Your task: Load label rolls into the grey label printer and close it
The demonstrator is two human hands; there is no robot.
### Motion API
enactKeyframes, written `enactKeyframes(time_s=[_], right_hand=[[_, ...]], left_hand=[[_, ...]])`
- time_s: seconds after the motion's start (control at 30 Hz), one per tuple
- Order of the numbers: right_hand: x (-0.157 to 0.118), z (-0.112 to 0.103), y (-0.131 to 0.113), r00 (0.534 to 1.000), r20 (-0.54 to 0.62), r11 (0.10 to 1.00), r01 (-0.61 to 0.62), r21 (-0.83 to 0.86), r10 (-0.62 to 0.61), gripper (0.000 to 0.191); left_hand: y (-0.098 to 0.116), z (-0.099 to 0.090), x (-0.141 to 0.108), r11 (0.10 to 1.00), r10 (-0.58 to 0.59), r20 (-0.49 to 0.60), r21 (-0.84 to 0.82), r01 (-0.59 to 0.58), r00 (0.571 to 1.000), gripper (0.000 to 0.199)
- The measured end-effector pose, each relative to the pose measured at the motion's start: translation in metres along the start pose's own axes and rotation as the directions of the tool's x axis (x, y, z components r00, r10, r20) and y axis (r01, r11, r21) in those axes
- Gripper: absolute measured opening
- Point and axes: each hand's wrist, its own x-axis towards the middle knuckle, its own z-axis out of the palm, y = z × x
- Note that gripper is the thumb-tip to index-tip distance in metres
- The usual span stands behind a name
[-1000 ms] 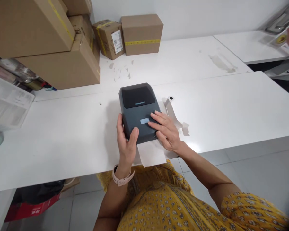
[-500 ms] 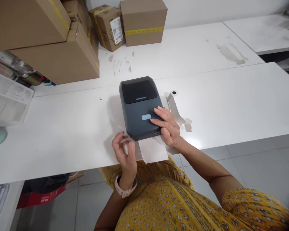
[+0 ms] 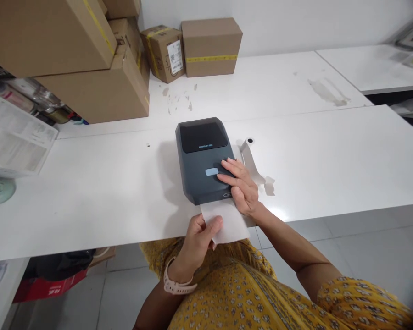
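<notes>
Moving off empty air, the left hand (image 3: 201,236) is now clamping the paper strip (image 3: 227,221) between thumb and fingers, below centre. The half-open right hand (image 3: 242,187) is steadying the printer (image 3: 206,160) at frame centre.

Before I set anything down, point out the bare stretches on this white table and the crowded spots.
Bare: table right of the paper roll and its strip; also between the jar and dark device. Crowded: back left, with stacked cartons; front middle, where the left hand pinches a sheet and the right rests on the device.
</notes>
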Motion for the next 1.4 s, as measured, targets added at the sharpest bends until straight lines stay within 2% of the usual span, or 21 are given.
enactKeyframes(time_s=[0.1, 0.17, 0.2, 0.23, 0.3, 0.33, 0.37, 0.4, 0.43, 0.5, 0.57, 0.63, 0.73, 0.83, 0.9, 0.97, 1.07, 1.13, 1.27, 1.4], right_hand=[[0.009, -0.007, -0.004, 0.999, 0.011, 0.999, 0.049, 0.012, -0.049, 0.049], [0.018, -0.013, -0.008, 0.996, 0.070, 0.998, 0.051, -0.021, -0.049, 0.045], [0.023, -0.017, -0.010, 0.994, 0.102, 0.997, 0.050, -0.053, -0.044, 0.043], [0.028, -0.020, -0.013, 0.990, 0.132, 0.995, 0.052, -0.090, -0.040, 0.041], [0.037, -0.026, -0.017, 0.982, 0.185, 0.984, 0.074, -0.164, -0.043, 0.038], [0.040, -0.029, -0.018, 0.977, 0.205, 0.975, 0.100, -0.199, -0.058, 0.038], [0.044, -0.031, -0.020, 0.972, 0.222, 0.962, 0.133, -0.237, -0.080, 0.039], [0.047, -0.033, -0.022, 0.966, 0.240, 0.946, 0.166, -0.280, -0.098, 0.042], [0.049, -0.034, -0.023, 0.959, 0.259, 0.928, 0.195, -0.318, -0.113, 0.044], [0.053, -0.034, -0.024, 0.944, 0.306, 0.907, 0.232, -0.352, -0.123, 0.045], [0.055, -0.033, -0.022, 0.931, 0.349, 0.918, 0.225, -0.325, -0.104, 0.041], [0.055, -0.032, -0.019, 0.926, 0.366, 0.939, 0.200, -0.279, -0.089, 0.039], [0.051, -0.028, -0.015, 0.936, 0.346, 0.965, 0.146, -0.218, -0.063, 0.043], [0.038, -0.024, -0.012, 0.959, 0.282, 0.991, 0.038, -0.130, 0.000, 0.042], [0.025, -0.019, -0.013, 0.971, 0.224, 0.997, -0.070, -0.039, 0.077, 0.040], [0.011, -0.014, -0.016, 0.966, 0.165, 0.975, -0.210, 0.066, 0.197, 0.046], [-0.004, -0.008, -0.026, 0.919, 0.102, 0.901, -0.393, 0.181, 0.381, 0.057], [-0.006, -0.008, -0.034, 0.894, 0.083, 0.868, -0.448, 0.216, 0.441, 0.058], [0.005, -0.020, -0.042, 0.903, 0.076, 0.868, -0.429, 0.249, 0.424, 0.062], [0.043, -0.039, -0.036, 0.949, 0.065, 0.930, -0.315, 0.189, 0.309, 0.067]], left_hand=[[-0.007, -0.017, -0.002, 0.950, 0.130, 0.067, 0.278, -0.144, 0.989, 0.055], [-0.003, -0.030, -0.005, 0.877, 0.275, 0.009, 0.408, -0.255, 0.961, 0.054], [0.000, -0.036, -0.005, 0.836, 0.379, -0.050, 0.446, -0.319, 0.924, 0.053], [0.005, -0.041, -0.005, 0.791, 0.493, -0.121, 0.475, -0.386, 0.861, 0.049], [0.016, -0.048, -0.002, 0.675, 0.697, -0.241, 0.539, -0.504, 0.675, 0.034], [0.021, -0.050, 0.001, 0.614, 0.763, -0.257, 0.575, -0.541, 0.592, 0.026], [0.025, -0.051, 0.005, 0.560, 0.806, -0.244, 0.611, -0.560, 0.539, 0.023], [0.028, -0.051, 0.010, 0.517, 0.828, -0.211, 0.645, -0.563, 0.519, 0.029], [0.030, -0.050, 0.014, 0.482, 0.837, -0.166, 0.676, -0.558, 0.522, 0.039], [0.031, -0.047, 0.022, 0.430, 0.828, -0.071, 0.716, -0.549, 0.557, 0.056], [0.028, -0.042, 0.027, 0.426, 0.799, -0.008, 0.714, -0.556, 0.602, 0.068], [0.021, -0.036, 0.030, 0.481, 0.755, 0.009, 0.673, -0.563, 0.655, 0.079], [0.011, -0.030, 0.032, 0.605, 0.685, -0.049, 0.594, -0.530, 0.727, 0.090], [0.003, -0.030, 0.033, 0.700, 0.626, -0.110, 0.514, -0.495, 0.772, 0.092], [0.001, -0.032, 0.033, 0.731, 0.603, -0.126, 0.483, -0.482, 0.788, 0.091], [0.000, -0.035, 0.034, 0.719, 0.612, -0.122, 0.498, -0.485, 0.781, 0.087], [-0.001, -0.040, 0.036, 0.649, 0.674, -0.099, 0.554, -0.522, 0.732, 0.075], [-0.001, -0.041, 0.036, 0.610, 0.714, -0.082, 0.560, -0.560, 0.695, 0.069], [0.008, -0.039, 0.034, 0.559, 0.776, -0.063, 0.530, -0.638, 0.627, 0.066], [0.045, -0.042, 0.043, 0.498, 0.834, -0.042, 0.487, -0.717, 0.550, 0.064]])
